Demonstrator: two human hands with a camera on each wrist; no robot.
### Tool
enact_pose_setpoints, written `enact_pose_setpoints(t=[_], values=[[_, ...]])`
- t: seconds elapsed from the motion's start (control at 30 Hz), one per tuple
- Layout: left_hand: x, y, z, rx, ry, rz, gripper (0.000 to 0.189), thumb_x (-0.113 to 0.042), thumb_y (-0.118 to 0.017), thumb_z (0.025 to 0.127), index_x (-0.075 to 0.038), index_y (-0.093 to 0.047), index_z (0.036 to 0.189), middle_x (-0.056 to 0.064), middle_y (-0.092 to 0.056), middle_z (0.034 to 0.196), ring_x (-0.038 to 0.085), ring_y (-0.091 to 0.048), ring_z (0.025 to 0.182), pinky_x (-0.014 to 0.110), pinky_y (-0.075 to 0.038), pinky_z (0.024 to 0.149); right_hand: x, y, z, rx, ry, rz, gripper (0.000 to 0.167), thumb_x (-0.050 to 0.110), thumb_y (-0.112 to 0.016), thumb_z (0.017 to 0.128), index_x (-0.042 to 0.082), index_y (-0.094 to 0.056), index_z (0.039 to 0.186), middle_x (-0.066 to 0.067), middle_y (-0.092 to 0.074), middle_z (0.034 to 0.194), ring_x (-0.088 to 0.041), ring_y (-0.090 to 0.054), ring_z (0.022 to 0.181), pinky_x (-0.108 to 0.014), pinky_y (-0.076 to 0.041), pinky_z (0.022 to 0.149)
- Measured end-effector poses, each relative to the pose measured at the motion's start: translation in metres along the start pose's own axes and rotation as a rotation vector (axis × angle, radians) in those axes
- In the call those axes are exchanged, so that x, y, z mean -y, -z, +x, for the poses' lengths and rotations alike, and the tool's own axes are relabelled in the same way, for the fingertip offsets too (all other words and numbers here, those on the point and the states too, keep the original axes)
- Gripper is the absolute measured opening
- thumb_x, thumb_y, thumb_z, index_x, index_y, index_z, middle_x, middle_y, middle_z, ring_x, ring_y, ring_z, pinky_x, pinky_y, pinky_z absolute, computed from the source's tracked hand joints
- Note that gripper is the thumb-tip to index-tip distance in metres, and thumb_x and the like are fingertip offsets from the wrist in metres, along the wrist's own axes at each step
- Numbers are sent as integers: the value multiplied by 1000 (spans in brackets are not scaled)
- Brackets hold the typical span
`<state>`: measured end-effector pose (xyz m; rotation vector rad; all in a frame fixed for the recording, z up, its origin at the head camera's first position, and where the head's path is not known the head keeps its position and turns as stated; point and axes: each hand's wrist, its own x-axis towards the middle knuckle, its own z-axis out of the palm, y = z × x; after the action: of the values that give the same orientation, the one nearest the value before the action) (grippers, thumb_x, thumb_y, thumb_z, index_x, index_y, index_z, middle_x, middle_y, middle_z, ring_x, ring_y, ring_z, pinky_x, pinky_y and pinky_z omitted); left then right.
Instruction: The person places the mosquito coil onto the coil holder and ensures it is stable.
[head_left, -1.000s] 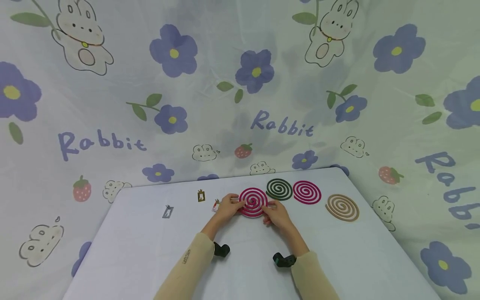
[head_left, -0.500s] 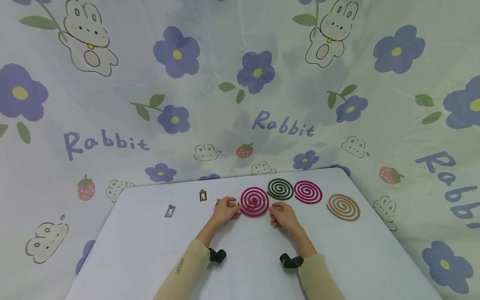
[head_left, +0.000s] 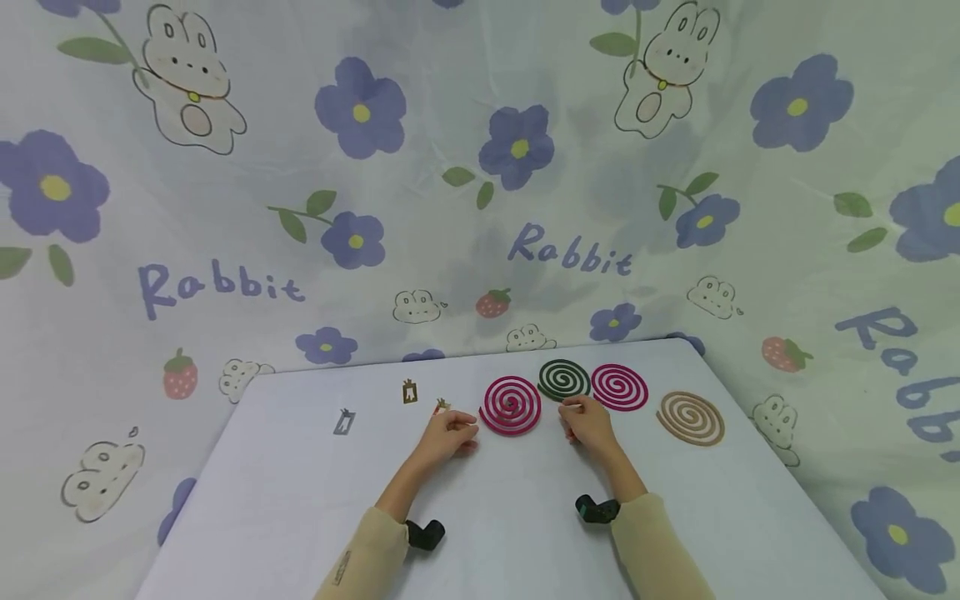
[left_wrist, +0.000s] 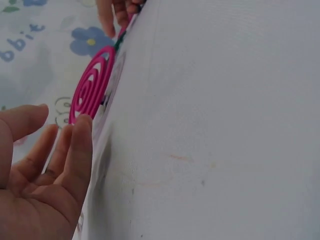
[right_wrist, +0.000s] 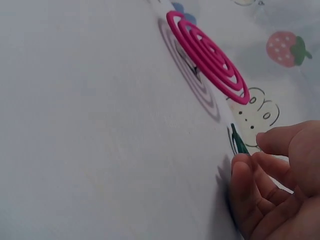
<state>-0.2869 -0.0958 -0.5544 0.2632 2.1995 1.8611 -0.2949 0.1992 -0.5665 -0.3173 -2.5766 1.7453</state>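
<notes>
A pink mosquito coil (head_left: 511,382) sits raised over the white table on a small dark stand (right_wrist: 196,71), casting a spiral shadow below. My left hand (head_left: 444,437) is just left of this coil, its fingers loosely bent with nothing between them; in the left wrist view its fingertip overlaps the coil's lower edge. To the right, my right hand (head_left: 588,425) has its thumb and fingers loosely bent, apart from the pink coil. Its fingertips overlap the near edge of a dark green coil (head_left: 564,362), partly hidden behind them in the right wrist view (right_wrist: 239,140).
A second pink coil (head_left: 619,367) and a tan coil (head_left: 690,394) lie farther right. On the left are a silver metal stand (head_left: 344,422), a gold one (head_left: 409,392) and a red-and-gold piece (head_left: 442,406) partly behind my left hand. A printed cloth (head_left: 450,250) hangs behind the table.
Both hands have let go of the pink coil and drawn apart, the left toward the left and the right toward the right. The coil stays in place on its stand.
</notes>
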Motion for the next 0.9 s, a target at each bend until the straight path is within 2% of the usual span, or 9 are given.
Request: enact_pose_setpoints(t=[0.1,0.27,0.4,0.43,0.53,0.7,0.9], values=[[1,2,-6,4,8,-24,32,-9,-63,94,15,-57,115,26,-64,96,34,-69,80,40,-58,69,-3,3,4,-19,16,-61,25,19,-65,93,4,-64,113,-8,-59,68,-17,-56,49,-27,-48,47],[-7,2,-15,26,5,-54,33,-8,-63,94,14,-57,116,27,-64,97,33,-69,81,40,-58,71,-6,9,9,-48,47,-68,25,15,-66,92,2,-64,113,-9,-58,64,-19,-56,48,-30,-50,47],[-11,3,-19,57,5,-58,35,-10,-63,95,14,-55,119,28,-62,100,33,-69,84,40,-57,73,-6,13,15,-43,73,-107,27,15,-65,92,2,-63,115,-8,-57,63,-19,-56,47,-30,-49,46],[-8,3,-19,59,5,-55,35,-11,-63,95,13,-55,120,26,-63,100,31,-69,84,39,-57,72,-7,14,17,-42,80,-126,27,16,-65,91,2,-63,115,-8,-57,62,-19,-55,47,-30,-48,46],[-12,4,-25,71,-11,-51,35,-11,-62,96,13,-54,120,26,-62,101,34,-68,86,42,-57,75,-7,16,21,-44,108,-183,27,16,-65,90,2,-64,113,-6,-57,59,-19,-54,47,-29,-45,45],[-17,8,-38,80,-45,-29,34,-8,-61,95,15,-54,119,25,-61,98,35,-68,86,41,-57,75,-5,16,26,-75,146,-285,26,16,-68,87,1,-68,108,-6,-60,72,-20,-53,61,-32,-44,55],[-18,21,-54,81,-41,-17,33,-8,-61,95,14,-54,120,29,-58,101,34,-67,88,36,-57,75,-5,13,30,-102,152,-353,23,16,-72,85,2,-70,104,-9,-66,89,-23,-57,75,-39,-47,68]])
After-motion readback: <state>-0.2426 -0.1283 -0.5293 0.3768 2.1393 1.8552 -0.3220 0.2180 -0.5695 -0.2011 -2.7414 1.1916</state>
